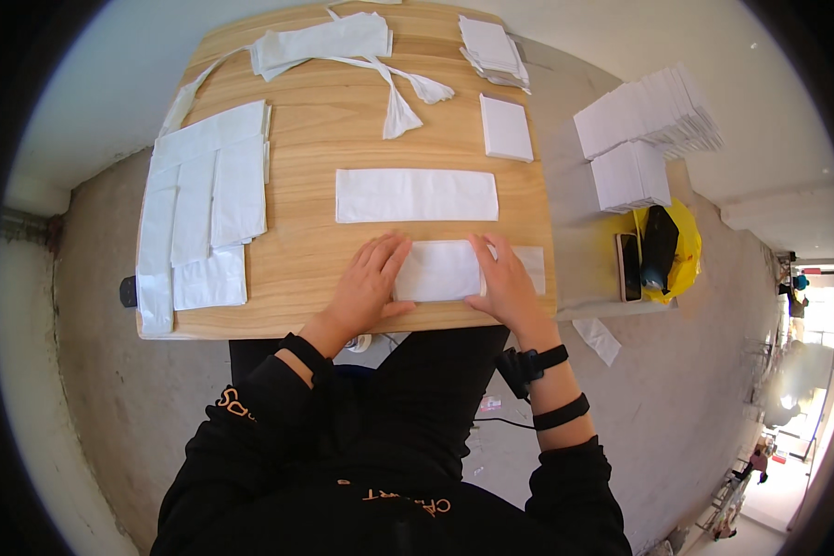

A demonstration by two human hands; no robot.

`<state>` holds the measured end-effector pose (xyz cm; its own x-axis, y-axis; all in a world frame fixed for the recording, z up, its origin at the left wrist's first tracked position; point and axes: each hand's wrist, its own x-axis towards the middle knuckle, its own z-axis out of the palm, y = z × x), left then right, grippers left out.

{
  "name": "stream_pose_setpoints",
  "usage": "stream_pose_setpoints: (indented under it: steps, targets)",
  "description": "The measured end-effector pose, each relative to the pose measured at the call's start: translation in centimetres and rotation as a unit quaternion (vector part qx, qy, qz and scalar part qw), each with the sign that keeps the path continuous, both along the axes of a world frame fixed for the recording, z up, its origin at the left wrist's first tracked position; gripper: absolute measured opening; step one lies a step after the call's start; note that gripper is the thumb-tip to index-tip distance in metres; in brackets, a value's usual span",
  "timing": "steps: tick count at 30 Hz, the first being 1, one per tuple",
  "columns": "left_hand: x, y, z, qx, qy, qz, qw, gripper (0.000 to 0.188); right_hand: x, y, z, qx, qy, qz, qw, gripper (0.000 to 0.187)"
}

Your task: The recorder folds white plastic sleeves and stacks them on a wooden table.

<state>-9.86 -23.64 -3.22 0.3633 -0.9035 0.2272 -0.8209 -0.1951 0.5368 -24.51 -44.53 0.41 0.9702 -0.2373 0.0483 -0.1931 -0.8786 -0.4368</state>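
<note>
A flat white rectangular packet (433, 271) lies near the front edge of the wooden table, between my two hands. My left hand (369, 283) grips its left end, fingers at the far corner and thumb at the near corner. At the right end my right hand (511, 285) holds it the same way, thumb and fingers along the short edge. Beyond my right hand, part of a white sheet (532, 264) shows on the wood; my hand covers the rest. Just past the packet lies a longer flat white sleeve (417, 195).
Overlapping white sleeves (239, 190) cover the table's left side. White bags with trailing strips (324, 42) lie at the back. A white block (506, 128) and loose stack (493, 48) sit back right. Right of the table are white stacks (630, 176), a phone (628, 267) and a yellow bag (684, 243).
</note>
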Motion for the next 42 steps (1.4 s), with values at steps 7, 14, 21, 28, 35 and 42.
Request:
stream_pose_setpoints:
  steps: [7, 14, 21, 28, 35, 42]
  targets:
    - [0.2, 0.6, 0.2, 0.006, -0.008, 0.002, 1.000, 0.077, 0.9, -0.9, -0.3, 0.031, 0.016, 0.033, 0.999, 0.083]
    - [0.0, 1.5, 0.0, 0.005, -0.030, 0.005, 1.000, 0.070, 0.4, -0.5, 0.0, 0.035, -0.008, 0.032, 0.999, 0.077]
    - [-2.1, 1.1, 1.5, 0.072, -0.073, -0.009, 0.995, 0.079, 0.0, 0.0, 0.6, 0.040, -0.020, 0.004, 0.999, 0.071]
    - [-3.0, 1.0, 0.7, 0.097, -0.095, 0.014, 0.991, 0.080, 0.7, 1.9, -0.2, 0.056, -0.065, -0.046, 0.995, 0.041]
    - [-2.9, 0.9, 0.4, 0.117, -0.097, 0.003, 0.988, 0.079, 0.1, 1.2, -1.8, 0.123, -0.015, -0.142, 0.982, 0.025]
    - [-2.9, 1.0, 0.6, 0.127, -0.112, 0.002, 0.986, 0.079, 2.7, -1.4, -2.2, 0.086, -0.020, -0.250, 0.964, 0.023]
